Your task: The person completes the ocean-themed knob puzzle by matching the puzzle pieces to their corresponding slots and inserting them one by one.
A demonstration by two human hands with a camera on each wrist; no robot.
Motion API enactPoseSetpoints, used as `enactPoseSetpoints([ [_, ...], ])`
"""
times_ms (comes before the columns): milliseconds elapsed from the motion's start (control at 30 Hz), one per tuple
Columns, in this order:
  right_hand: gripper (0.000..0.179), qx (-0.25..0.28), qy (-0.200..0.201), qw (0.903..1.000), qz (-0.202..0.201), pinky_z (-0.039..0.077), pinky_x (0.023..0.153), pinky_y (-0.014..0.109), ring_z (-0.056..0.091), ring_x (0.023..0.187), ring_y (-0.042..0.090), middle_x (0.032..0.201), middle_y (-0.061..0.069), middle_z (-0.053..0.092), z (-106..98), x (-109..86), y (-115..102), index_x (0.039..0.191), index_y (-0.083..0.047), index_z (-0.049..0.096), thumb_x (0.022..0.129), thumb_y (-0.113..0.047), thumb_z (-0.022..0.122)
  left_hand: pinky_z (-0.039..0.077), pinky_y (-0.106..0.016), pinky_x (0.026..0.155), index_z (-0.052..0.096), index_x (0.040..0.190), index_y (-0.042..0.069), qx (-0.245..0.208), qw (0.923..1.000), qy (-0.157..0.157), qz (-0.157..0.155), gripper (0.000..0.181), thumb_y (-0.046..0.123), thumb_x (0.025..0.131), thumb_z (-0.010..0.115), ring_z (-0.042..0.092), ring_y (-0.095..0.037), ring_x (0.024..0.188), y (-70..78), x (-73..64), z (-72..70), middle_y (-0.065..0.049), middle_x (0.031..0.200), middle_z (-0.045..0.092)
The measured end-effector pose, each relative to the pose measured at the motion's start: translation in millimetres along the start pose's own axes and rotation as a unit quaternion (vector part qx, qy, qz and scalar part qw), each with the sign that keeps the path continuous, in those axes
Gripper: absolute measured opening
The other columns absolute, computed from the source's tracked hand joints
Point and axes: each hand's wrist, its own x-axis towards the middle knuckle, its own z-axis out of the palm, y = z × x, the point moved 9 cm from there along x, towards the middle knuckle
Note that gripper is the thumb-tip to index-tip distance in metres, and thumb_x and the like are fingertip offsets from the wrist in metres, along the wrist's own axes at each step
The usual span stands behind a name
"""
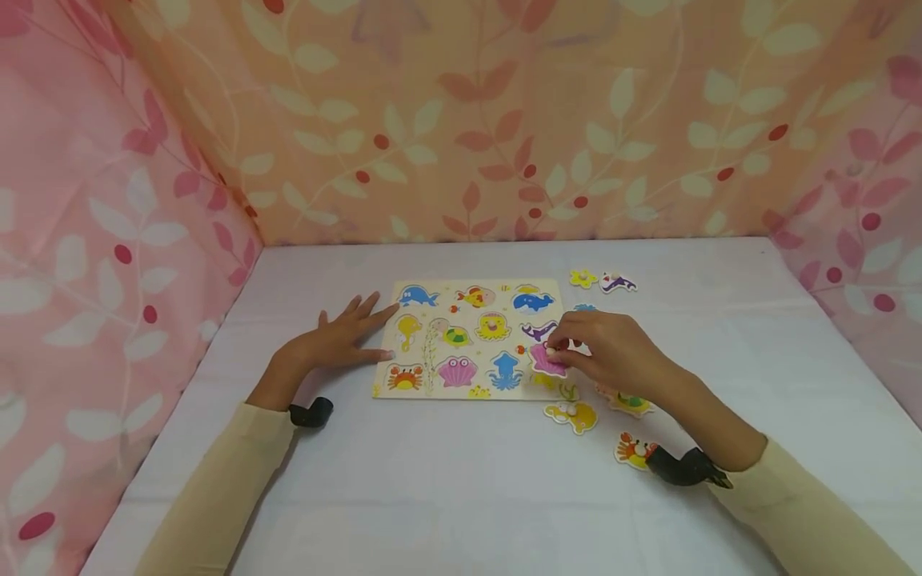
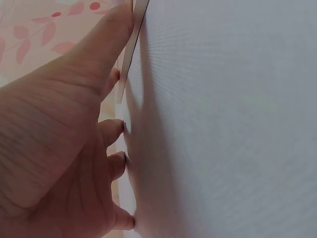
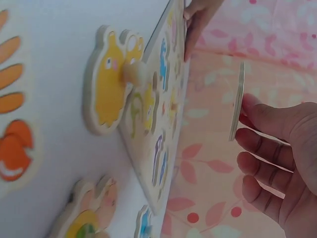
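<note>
A flat puzzle board [image 1: 432,394] with printed sea animals lies on the white table. My left hand [image 1: 346,336] rests at its left side with fingers spread; in the left wrist view the thumb [image 2: 116,29] touches the board's edge and other fingertips meet the table. By its small knob, my right hand [image 1: 612,344] pinches a pink shell puzzle piece [image 1: 547,364], held over the board's right side. The right wrist view shows that piece edge-on, raised off the board. A yellow seahorse piece [image 1: 572,418] lies just below the board's lower right corner.
Right of the board lie a turtle piece [image 1: 630,404], a crab piece [image 1: 632,450] and a partly hidden blue piece [image 1: 585,307]. Farther back are a yellow star-like piece [image 1: 583,278] and a purple dolphin piece [image 1: 619,282]. Patterned cloth walls [image 1: 403,160] enclose the table.
</note>
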Motion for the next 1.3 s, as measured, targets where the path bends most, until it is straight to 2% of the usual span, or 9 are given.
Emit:
enactPoseSetpoints([
  [133, 0.019, -0.001, -0.011, 0.9999, -0.009, 0.055, 0.074, 0.030, 0.067, 0.095, 0.013, 0.098, -0.009, 0.071, 1.1, 13.0, -8.8, 0.103, -0.022, 0.078, 0.085, -0.023, 0.085, -0.008, -0.081, 0.107, 0.014, 0.163, 0.040, -0.005, 1.0000, -0.002, -0.001, 0.099, 0.076, 0.083, 0.061, -0.010, -0.039, 0.155, -0.2, -0.2, -1.4, -0.007, 0.171, -0.004],
  [400, 0.014, 0.005, -0.042, 0.9985, -0.035, 0.051, 0.071, 0.026, 0.062, 0.085, 0.008, 0.093, -0.013, 0.068, 15.8, 35.8, -21.9, 0.100, -0.023, 0.077, 0.087, -0.024, 0.083, -0.009, -0.080, 0.108, 0.015, 0.162, 0.040, -0.013, 0.9999, -0.003, 0.002, 0.096, 0.076, 0.085, 0.060, -0.011, -0.038, 0.155, 1.3, -0.6, -1.9, -0.006, 0.171, -0.004],
  [633, 0.013, 0.010, -0.072, 0.9968, -0.033, 0.052, 0.070, 0.026, 0.061, 0.082, 0.008, 0.091, -0.011, 0.070, 30.1, 54.3, -31.5, 0.100, -0.023, 0.078, 0.088, -0.026, 0.082, -0.009, -0.080, 0.108, 0.015, 0.162, 0.041, -0.012, 0.9999, -0.007, -0.004, 0.097, 0.077, 0.084, 0.060, -0.012, -0.038, 0.155, 1.8, -0.9, -2.3, -0.006, 0.171, -0.004],
  [767, 0.011, 0.008, -0.080, 0.9957, -0.046, 0.050, 0.067, 0.025, 0.057, 0.077, 0.009, 0.085, -0.013, 0.067, 39.3, 63.8, -38.4, 0.096, -0.024, 0.077, 0.087, -0.027, 0.082, -0.009, -0.080, 0.108, 0.014, 0.162, 0.040, -0.011, 0.9999, -0.008, -0.004, 0.096, 0.073, 0.086, 0.061, -0.011, -0.038, 0.155, 3.8, -3.0, -4.2, -0.007, 0.171, -0.004],
  [900, 0.010, 0.003, -0.096, 0.9938, -0.055, 0.049, 0.066, 0.023, 0.055, 0.074, 0.008, 0.079, -0.015, 0.062, 52.2, 71.4, -43.2, 0.094, -0.025, 0.076, 0.088, -0.029, 0.082, -0.009, -0.080, 0.108, 0.014, 0.163, 0.039, -0.014, 0.9998, -0.013, -0.004, 0.095, 0.070, 0.087, 0.063, -0.012, -0.038, 0.155, 5.3, -4.1, -4.2, -0.007, 0.171, -0.006],
  [1100, 0.010, -0.005, -0.113, 0.9913, -0.068, 0.048, 0.068, 0.023, 0.055, 0.073, 0.007, 0.079, -0.014, 0.064, 67.8, 77.8, -50.5, 0.094, -0.023, 0.077, 0.088, -0.030, 0.081, -0.009, -0.079, 0.108, 0.012, 0.163, 0.040, -0.010, 0.9998, -0.016, -0.003, 0.096, 0.073, 0.086, 0.060, -0.012, -0.037, 0.155, 5.5, -3.1, -2.2, -0.006, 0.171, -0.007],
  [1300, 0.009, -0.018, -0.130, 0.9890, -0.069, 0.047, 0.068, 0.023, 0.054, 0.072, 0.008, 0.074, -0.014, 0.060, 81.9, 88.4, -59.7, 0.093, -0.023, 0.076, 0.090, -0.031, 0.079, -0.009, -0.080, 0.108, 0.012, 0.162, 0.042, -0.007, 0.9999, -0.012, -0.003, 0.097, 0.076, 0.085, 0.059, -0.012, -0.037, 0.155, 1.8, -2.1, -1.8, -0.005, 0.171, -0.007],
])
